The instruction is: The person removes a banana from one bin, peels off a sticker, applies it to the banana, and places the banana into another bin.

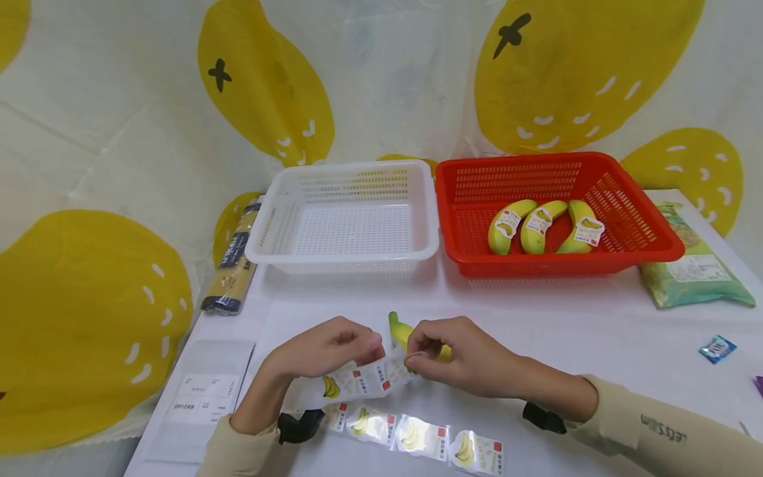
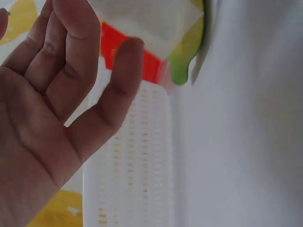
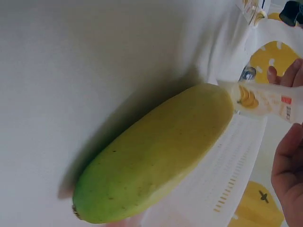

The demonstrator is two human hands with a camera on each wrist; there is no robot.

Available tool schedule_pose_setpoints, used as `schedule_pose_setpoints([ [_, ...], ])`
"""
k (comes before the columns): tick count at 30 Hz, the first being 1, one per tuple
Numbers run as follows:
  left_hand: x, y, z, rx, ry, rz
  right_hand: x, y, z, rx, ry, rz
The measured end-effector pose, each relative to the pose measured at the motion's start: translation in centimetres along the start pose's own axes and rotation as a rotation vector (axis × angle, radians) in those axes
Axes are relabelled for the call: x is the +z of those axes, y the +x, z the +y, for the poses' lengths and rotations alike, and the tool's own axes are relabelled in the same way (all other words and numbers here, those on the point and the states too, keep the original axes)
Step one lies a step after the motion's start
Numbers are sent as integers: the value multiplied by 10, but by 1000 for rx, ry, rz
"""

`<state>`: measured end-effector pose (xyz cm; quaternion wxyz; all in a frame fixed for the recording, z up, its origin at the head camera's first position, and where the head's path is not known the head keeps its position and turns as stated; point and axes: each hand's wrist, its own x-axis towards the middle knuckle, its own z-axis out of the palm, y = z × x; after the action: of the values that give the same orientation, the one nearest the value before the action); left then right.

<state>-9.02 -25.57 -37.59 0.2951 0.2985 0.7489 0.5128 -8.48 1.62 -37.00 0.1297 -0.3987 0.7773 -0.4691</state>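
Note:
In the head view, my left hand [image 1: 334, 348] holds a strip of banana stickers [image 1: 363, 384], its fingers bent towards the thumb. My right hand [image 1: 456, 351] pinches a sticker at the strip's right end with thumb and forefinger. Just behind the hands a yellow-green banana [image 1: 402, 331] lies on the table, partly covered by the right hand. The right wrist view shows this banana [image 3: 156, 151] up close, the sticker strip [image 3: 265, 101] beyond it. Pale backing [image 2: 151, 19] hides part of the banana [image 2: 180, 71] in the left wrist view. More stickers [image 1: 420, 437] trail along the table in front.
A white basket [image 1: 352, 258] stands behind the hands. Beside it, a red basket [image 1: 554, 264] contains three labelled bananas [image 1: 536, 225]. A spaghetti pack [image 1: 235, 265] and a flat plastic packet [image 1: 203, 397] lie left; a green bag [image 1: 694, 268] and a small blue sachet [image 1: 717, 348] lie right.

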Motion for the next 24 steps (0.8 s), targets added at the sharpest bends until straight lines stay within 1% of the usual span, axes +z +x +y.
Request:
schedule_pose_setpoints([
  [3,2,9,0,-36,-20,-37,4,-1,-2,-122,-61,25],
  [5,3,13,0,-45,-45,-55,6,-1,-2,-190,-98,45],
  [7,5,15,-1,-53,-61,-66,8,-1,-2,-250,-136,66],
  [12,4,13,-2,-49,-104,-86,9,-1,-1,-361,-201,105],
  [15,4,12,-5,-35,-127,-114,9,-1,-1,-413,-233,100],
  [18,3,10,-7,-33,-129,-141,9,-2,-1,-438,-257,76],
  [22,2,6,-8,-43,-84,-148,8,-2,-2,-444,-247,55],
  [24,0,2,-8,-44,-52,-145,6,-2,-2,-467,-229,64],
])
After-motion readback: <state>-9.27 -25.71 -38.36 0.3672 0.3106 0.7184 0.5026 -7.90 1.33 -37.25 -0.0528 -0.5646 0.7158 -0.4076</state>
